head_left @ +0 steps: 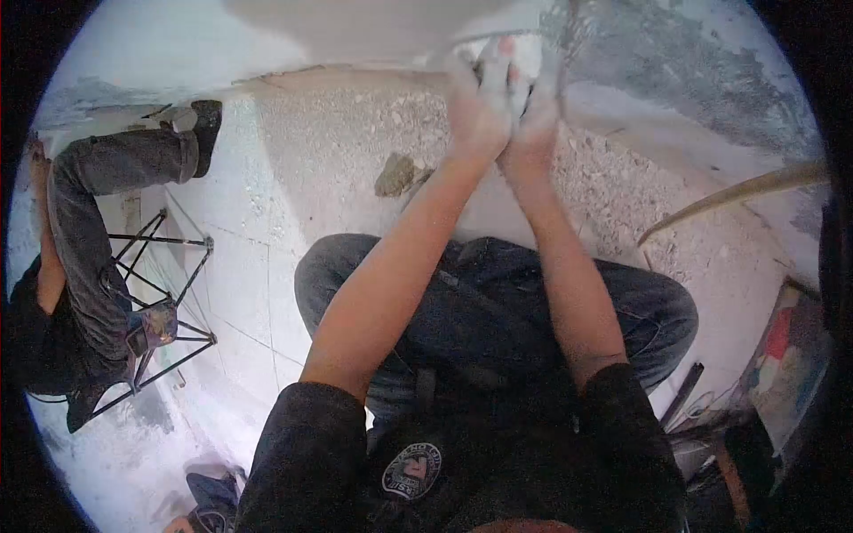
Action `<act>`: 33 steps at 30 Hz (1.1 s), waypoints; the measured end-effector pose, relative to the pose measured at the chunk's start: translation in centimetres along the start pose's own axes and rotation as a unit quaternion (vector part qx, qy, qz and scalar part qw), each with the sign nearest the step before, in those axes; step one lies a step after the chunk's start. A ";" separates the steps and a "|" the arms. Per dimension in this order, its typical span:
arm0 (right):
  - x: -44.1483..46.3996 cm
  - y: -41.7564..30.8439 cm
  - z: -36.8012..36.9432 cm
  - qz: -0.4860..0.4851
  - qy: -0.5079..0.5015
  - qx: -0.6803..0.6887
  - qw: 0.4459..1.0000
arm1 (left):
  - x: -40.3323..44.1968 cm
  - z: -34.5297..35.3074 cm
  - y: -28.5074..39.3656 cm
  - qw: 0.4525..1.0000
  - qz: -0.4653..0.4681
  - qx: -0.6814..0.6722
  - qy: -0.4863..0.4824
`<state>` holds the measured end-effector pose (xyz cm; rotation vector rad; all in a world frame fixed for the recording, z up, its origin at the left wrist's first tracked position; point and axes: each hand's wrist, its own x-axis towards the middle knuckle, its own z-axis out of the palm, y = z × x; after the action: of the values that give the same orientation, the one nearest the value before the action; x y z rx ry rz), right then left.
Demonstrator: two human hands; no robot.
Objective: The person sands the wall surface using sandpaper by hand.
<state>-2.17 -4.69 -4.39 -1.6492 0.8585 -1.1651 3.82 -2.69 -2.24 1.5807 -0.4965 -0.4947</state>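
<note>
My left hand and my right hand are close together against the lower part of the wall, arms stretched forward. Both have their fingers closed on a whitish flat tool with a dark upper edge and reddish spots near the fingers. Motion blur and pale dust hide its exact kind. The wall around it is smeared with grey and white, with a damp-looking grey patch at the right. Below my left wrist, a greyish-brown lump lies on the speckled, debris-covered floor.
At the left, another person in dark trousers sits on a folding stool. A long curved strip sticks out from the right. A printed bag or sack and dark items lie at the lower right. My bent knees are beneath my arms.
</note>
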 end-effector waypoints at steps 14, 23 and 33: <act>0.2 0.2 0.5 0.023 0.016 0.069 0.997 | -0.4 1.2 0.4 0.987 -0.008 -0.163 0.004; 0.2 0.4 0.2 0.043 -0.030 0.002 0.999 | 0.3 0.3 0.0 0.995 -0.058 -0.077 0.003; 1.0 -0.9 0.1 -0.016 -0.011 -0.057 0.998 | 0.8 -0.3 -0.2 0.998 0.055 0.026 -0.032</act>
<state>-1.76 -5.22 -3.21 -1.7708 0.9014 -1.1366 4.68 -2.94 -2.49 1.5818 -0.6467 -0.4524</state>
